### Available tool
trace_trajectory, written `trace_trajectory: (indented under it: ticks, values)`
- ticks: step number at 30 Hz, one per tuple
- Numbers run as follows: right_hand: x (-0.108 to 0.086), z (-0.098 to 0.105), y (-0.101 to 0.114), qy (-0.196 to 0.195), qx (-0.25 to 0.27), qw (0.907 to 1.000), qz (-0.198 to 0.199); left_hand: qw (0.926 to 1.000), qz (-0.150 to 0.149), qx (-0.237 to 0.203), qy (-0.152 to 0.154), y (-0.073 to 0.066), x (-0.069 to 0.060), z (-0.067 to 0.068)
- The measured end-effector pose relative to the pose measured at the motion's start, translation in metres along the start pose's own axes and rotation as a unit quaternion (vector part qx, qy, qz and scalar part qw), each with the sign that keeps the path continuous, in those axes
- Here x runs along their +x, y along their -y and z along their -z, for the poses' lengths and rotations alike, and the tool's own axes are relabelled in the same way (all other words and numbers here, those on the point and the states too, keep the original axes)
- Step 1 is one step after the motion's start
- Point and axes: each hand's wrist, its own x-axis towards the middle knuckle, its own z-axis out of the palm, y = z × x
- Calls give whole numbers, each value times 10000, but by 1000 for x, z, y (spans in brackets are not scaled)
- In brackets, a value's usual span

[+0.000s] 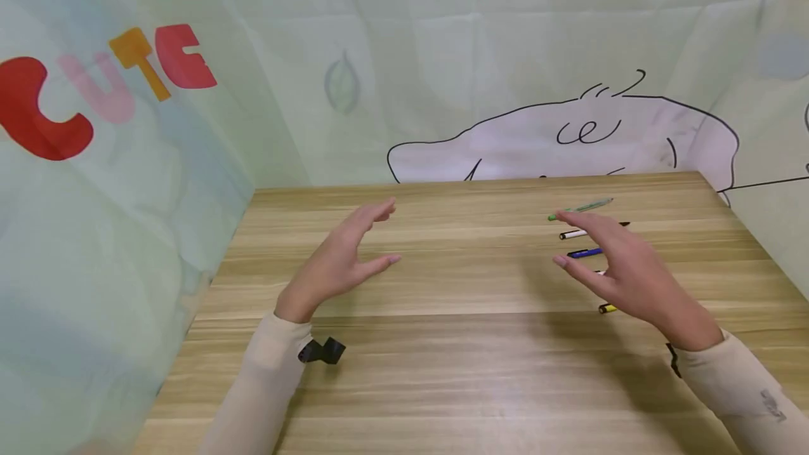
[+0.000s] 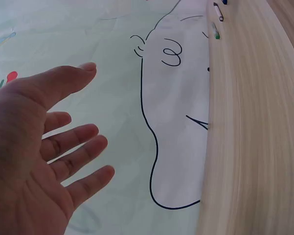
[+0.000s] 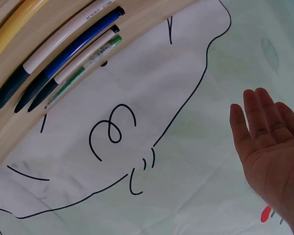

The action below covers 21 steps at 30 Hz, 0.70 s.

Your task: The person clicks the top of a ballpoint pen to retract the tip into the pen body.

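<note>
Plainly see five pens [image 3: 80,44] lying side by side near the right end of the wood-grain table [image 1: 436,371], spaced apart in a slanting row. From the back, notice a clear, green-ended pen [image 1: 594,205], a white pen [image 1: 574,234] with dark grip and tip, a blue pen [image 1: 588,253] likewise dark-gripped, a second white pen [image 3: 63,40], then a yellow pen [image 1: 609,307]. Can spot fine print [image 3: 100,9] near the end of one white barrel, too small to read. Over the row in the head view, find the right hand [image 1: 632,269], thumb and fingers apart, gripping nothing. Farther left, find the left hand [image 1: 335,258] raised above the table, thumb likewise clear of the fingers, holding nothing. Beyond the wrists, see two pale sleeves [image 1: 255,385], with one small black device [image 1: 331,350] at the left cuff. Behind, see a pale green cloth [image 1: 411,55] bearing four letters [image 1: 130,48], spelling CUTE in red, pink, orange and red, plus one black-outlined cartoon figure [image 1: 524,139]
</note>
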Motion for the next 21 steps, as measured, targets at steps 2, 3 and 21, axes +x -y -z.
trace_trajectory:
  ticks: [2,3,21]
  values:
    - [0,-1,-3,-112,233,9997,27,9990,0,-446,-33,2,-1,0]
    - [1,-1,-4,-171,375,9991,40,9979,26,-646,-34,4,-1,-1]
    - [4,5,-30,485,2788,9540,-989,9922,84,-1236,146,4,-3,-1]
